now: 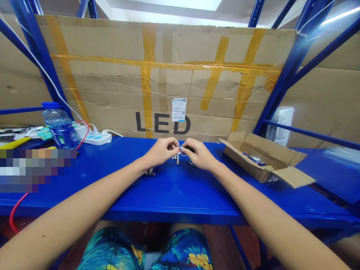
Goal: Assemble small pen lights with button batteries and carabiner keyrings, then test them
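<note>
My left hand (pixel 166 150) and my right hand (pixel 197 152) meet over the middle of the blue table, fingers pinched together. Between the fingertips is a small silvery piece with a bit of red (pixel 180 150), too small to name. Just below it several small shiny metallic pieces (pixel 177 159) sit in short rows. By my right hand a dark flat object with a greenish edge (pixel 191 163) lies on the table, partly covered by the hand. Under my left wrist shows a cluster of small dark and silvery parts (pixel 150 172), partly hidden by the arm.
An open cardboard box (pixel 261 161) with wrapped things inside stands at the right. At the left are a blue-capped bottle (pixel 60 125), a white power strip (pixel 97 137) and a red cable (pixel 14 213). A large cardboard sheet (pixel 118 90) rises behind the blue table (pixel 180 195).
</note>
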Demonstrator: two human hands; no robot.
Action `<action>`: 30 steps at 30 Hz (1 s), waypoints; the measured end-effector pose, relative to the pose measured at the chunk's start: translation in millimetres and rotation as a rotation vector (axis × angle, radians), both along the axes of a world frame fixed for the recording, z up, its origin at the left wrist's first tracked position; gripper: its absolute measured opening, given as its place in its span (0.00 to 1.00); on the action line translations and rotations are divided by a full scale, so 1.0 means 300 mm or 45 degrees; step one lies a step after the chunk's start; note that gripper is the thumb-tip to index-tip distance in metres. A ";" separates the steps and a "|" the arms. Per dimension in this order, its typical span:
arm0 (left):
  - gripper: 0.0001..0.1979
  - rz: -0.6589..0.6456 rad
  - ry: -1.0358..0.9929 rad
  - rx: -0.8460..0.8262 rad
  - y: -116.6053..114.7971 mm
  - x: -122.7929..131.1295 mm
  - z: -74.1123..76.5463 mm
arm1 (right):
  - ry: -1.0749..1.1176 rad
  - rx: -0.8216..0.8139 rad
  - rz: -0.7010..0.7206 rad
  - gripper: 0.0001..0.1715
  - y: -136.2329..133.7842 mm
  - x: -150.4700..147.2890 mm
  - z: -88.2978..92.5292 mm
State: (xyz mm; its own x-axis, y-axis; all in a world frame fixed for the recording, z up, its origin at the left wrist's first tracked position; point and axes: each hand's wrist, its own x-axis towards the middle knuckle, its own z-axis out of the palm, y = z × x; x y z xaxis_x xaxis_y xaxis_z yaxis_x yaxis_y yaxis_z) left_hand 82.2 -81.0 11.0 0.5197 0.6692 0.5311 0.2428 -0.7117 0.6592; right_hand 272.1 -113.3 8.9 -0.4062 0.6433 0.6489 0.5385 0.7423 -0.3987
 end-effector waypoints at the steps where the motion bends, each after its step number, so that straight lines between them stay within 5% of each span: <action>1: 0.05 -0.001 0.000 0.005 -0.001 0.000 0.001 | -0.014 0.019 -0.007 0.06 -0.004 -0.001 0.002; 30: 0.06 -0.015 0.047 0.054 -0.006 -0.008 0.000 | 0.118 -0.028 -0.031 0.06 0.018 0.005 -0.024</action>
